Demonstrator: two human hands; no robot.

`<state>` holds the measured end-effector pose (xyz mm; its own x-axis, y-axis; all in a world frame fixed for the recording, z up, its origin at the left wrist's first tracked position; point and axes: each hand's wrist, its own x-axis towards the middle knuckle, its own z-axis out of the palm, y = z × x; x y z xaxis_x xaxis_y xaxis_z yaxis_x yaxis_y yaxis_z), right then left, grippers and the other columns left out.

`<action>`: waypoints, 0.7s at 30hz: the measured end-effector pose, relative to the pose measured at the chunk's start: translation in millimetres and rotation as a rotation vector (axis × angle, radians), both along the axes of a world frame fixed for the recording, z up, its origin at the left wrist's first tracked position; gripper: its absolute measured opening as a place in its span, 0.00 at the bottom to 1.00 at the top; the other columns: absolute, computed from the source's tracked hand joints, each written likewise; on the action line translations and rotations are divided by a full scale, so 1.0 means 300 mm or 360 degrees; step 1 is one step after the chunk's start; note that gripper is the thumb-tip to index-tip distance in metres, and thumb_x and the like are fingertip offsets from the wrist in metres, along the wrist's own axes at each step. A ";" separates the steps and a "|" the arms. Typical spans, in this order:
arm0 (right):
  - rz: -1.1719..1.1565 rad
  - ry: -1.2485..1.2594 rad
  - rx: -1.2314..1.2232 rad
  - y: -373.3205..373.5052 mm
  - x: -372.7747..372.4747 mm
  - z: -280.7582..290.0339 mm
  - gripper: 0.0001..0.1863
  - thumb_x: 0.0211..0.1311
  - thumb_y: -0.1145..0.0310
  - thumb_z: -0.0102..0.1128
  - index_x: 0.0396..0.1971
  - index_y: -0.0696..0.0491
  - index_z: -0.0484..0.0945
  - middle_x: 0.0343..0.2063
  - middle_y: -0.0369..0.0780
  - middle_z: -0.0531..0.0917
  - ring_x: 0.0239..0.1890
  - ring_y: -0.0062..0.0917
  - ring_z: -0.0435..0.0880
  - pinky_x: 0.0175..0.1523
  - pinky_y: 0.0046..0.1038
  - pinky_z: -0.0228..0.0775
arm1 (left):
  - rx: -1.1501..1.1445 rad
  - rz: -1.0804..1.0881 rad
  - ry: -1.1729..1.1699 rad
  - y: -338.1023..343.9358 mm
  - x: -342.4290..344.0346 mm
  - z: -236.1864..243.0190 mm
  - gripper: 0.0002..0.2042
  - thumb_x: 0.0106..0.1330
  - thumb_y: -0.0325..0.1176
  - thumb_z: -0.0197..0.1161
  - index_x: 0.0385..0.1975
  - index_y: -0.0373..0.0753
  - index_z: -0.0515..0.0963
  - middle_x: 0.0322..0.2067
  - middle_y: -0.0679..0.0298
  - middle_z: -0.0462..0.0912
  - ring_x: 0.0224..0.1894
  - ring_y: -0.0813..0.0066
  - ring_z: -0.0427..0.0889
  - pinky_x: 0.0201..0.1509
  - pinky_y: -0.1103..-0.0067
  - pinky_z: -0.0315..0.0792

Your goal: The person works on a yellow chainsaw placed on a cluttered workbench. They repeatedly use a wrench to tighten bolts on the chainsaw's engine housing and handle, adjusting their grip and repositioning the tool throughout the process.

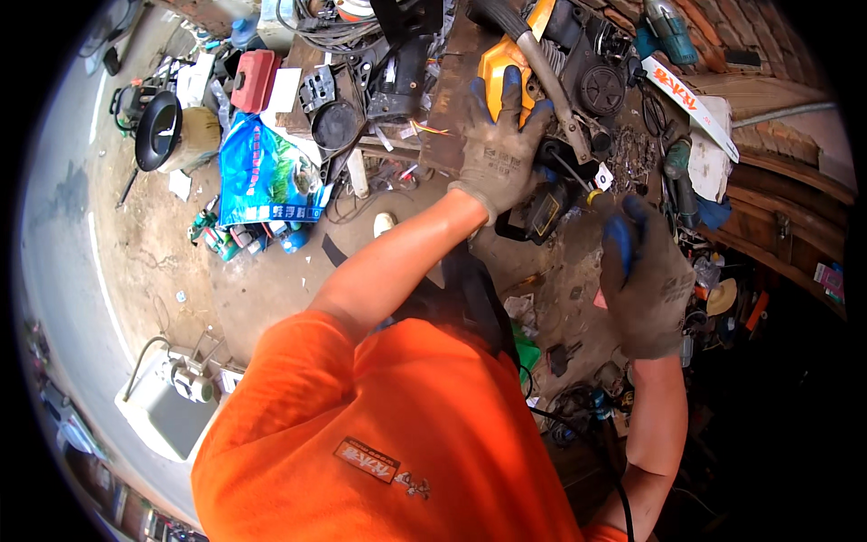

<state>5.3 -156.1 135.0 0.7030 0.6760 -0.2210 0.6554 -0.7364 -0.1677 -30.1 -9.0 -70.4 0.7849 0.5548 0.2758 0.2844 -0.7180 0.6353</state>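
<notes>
My left hand (499,154), in a grey glove with blue fingertips, grips the yellow casing (497,61) of an engine-powered tool at the bench edge. A bent grey tube handle (540,72) runs beside it, and a black housing (542,212) hangs below. My gloved right hand (646,271), lower right, is curled round a screwdriver (595,196) with a yellow-and-black handle, whose shaft points up-left into the tool. Its tip is hard to make out. A round black cover (603,88) sits on the tool's right.
Black machine parts (334,126), a red case (255,81), a blue printed bag (262,181) and a black pan (158,131) lie leftward. A white chainsaw bar (686,104) leans right by wooden boards (768,217). Clutter covers the ground (555,262); a white basin (167,415) stands lower left.
</notes>
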 end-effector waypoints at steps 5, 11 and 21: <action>0.0483 -0.0044 0.0465 -0.006 0.015 -0.011 0.24 0.60 0.70 0.65 0.56 0.59 0.73 0.46 0.55 0.80 0.43 0.47 0.84 0.45 0.42 0.77 | -0.0011 0.0009 -0.0032 0.001 0.000 0.009 0.46 0.44 0.49 0.80 0.68 0.52 0.68 0.73 0.41 0.51 0.68 0.14 0.51 0.67 0.31 0.54; 0.0117 0.0206 0.0485 0.038 -0.016 0.010 0.24 0.60 0.72 0.64 0.56 0.60 0.73 0.47 0.57 0.79 0.41 0.49 0.84 0.44 0.45 0.77 | -0.0008 0.0018 -0.0031 -0.002 -0.001 0.001 0.46 0.44 0.49 0.80 0.69 0.54 0.67 0.73 0.41 0.52 0.68 0.14 0.51 0.68 0.32 0.53; 0.0513 0.0112 0.0394 0.035 0.022 0.040 0.23 0.60 0.68 0.67 0.55 0.58 0.76 0.46 0.56 0.81 0.49 0.47 0.82 0.53 0.46 0.72 | 0.0020 -0.0018 0.0037 0.001 -0.005 0.011 0.49 0.44 0.49 0.81 0.70 0.52 0.65 0.74 0.38 0.46 0.70 0.15 0.48 0.69 0.35 0.54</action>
<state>12.0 -145.7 146.9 0.4357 0.8978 -0.0641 0.8266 -0.4272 -0.3664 -31.7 -8.6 -67.2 0.7974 0.5425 0.2642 0.2907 -0.7291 0.6197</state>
